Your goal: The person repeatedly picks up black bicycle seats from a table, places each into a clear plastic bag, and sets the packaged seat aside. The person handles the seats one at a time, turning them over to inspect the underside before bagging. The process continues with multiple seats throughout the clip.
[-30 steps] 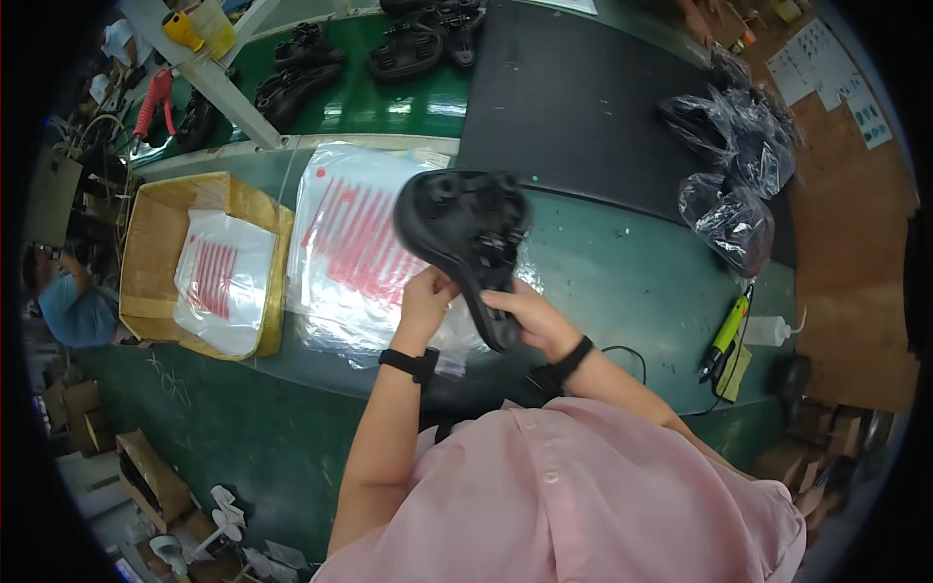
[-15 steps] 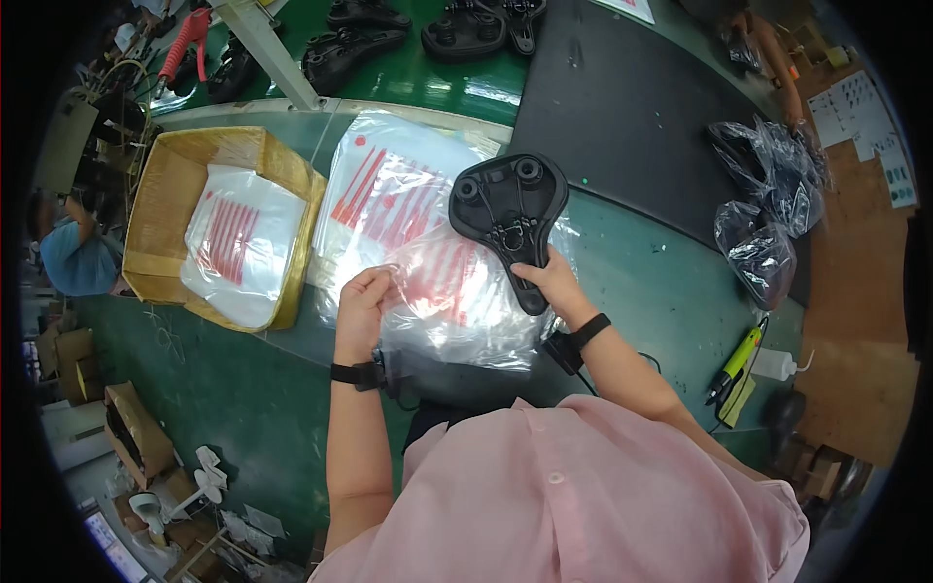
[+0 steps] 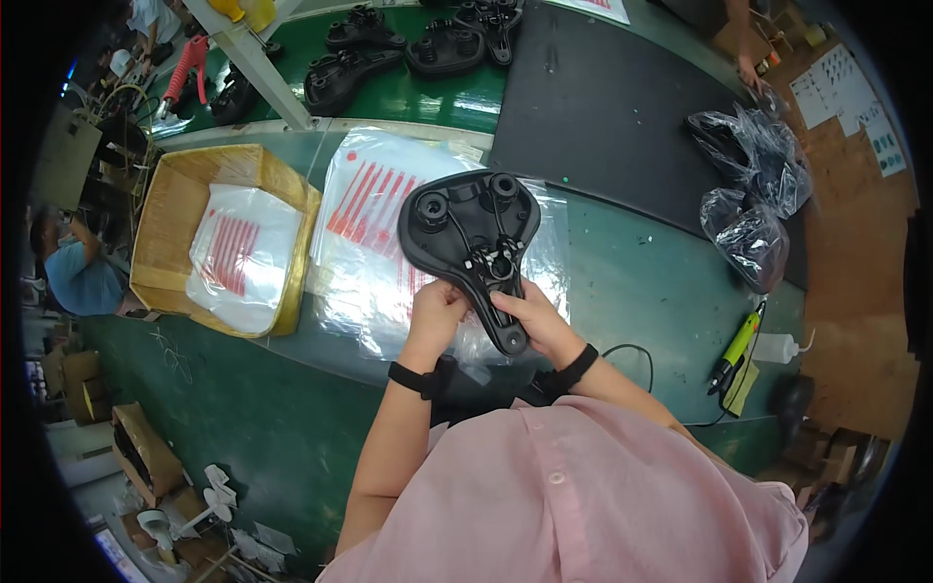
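A: Black plastic, underside up: the bicycle saddle (image 3: 473, 243) is held over the green table (image 3: 632, 291), its narrow nose toward the person. The right hand (image 3: 535, 321) is closed around that nose; the left hand (image 3: 437, 311) has its fingers curled against the left edge of the nose, at the metal rails under the saddle.

B: And what lies around the saddle?

A: Directly beneath it, a stack of clear plastic bags (image 3: 364, 209) with red printing, lying flat on the table. Left of the saddle, a wooden tray (image 3: 170, 199) holding more such bags. Beyond the saddle, at the far side of the table, a row of bare black saddles (image 3: 408, 49). Right of the saddle, a dark mat (image 3: 603, 107), and past it several saddles already wrapped in bags (image 3: 753, 185). Lower right of the saddle, a yellow-green power screwdriver (image 3: 736, 342) with its cable.

B: How far along does the work appear?

A: Judging from the layout, packing is under way: some saddles sit bagged at the right, others wait unwrapped beyond. The one in hand is not yet in a bag, and whether the hands are checking or adjusting the rails cannot be told. Bagging it, and the waiting row, seems to remain.
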A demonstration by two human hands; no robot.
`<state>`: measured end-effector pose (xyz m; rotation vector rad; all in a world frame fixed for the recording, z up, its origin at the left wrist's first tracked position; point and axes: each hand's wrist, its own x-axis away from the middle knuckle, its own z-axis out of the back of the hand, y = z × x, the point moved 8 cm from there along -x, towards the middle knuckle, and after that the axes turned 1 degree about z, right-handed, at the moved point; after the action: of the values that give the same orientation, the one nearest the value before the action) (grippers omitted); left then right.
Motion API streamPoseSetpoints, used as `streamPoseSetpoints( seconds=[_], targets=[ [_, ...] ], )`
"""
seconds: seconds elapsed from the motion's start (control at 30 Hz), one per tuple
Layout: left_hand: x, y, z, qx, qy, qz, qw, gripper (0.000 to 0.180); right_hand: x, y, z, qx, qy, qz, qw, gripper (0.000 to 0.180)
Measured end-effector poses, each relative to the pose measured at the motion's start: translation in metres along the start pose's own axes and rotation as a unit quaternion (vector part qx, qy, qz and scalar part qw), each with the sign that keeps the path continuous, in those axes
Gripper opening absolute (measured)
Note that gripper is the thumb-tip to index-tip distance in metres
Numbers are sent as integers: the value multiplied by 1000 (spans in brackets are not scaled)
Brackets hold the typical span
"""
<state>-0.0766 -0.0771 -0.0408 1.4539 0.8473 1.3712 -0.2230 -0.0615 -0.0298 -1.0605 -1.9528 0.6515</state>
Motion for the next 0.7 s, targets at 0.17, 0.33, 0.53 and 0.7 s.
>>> streamPoseSetpoints(
  seconds=[0.17, 0.33, 0.53, 0.7],
  targets=[
    [28, 3, 69, 280, 93, 0, 956, 3, -21, -7, 59, 137, 136, 70, 979, 52],
    [46, -9, 94, 379, 97, 54, 918, 5, -1, -39, 92, 245, 156, 139, 947, 54],
    [30, 6, 64, 199, 147, -18, 969, 19, 65, -94, 27, 506, 91, 239, 824, 57],
    [32, 33, 65, 170, 193, -62, 964, 22, 63, -69, -11, 701, -7, 271, 659, 58]
  ],
)
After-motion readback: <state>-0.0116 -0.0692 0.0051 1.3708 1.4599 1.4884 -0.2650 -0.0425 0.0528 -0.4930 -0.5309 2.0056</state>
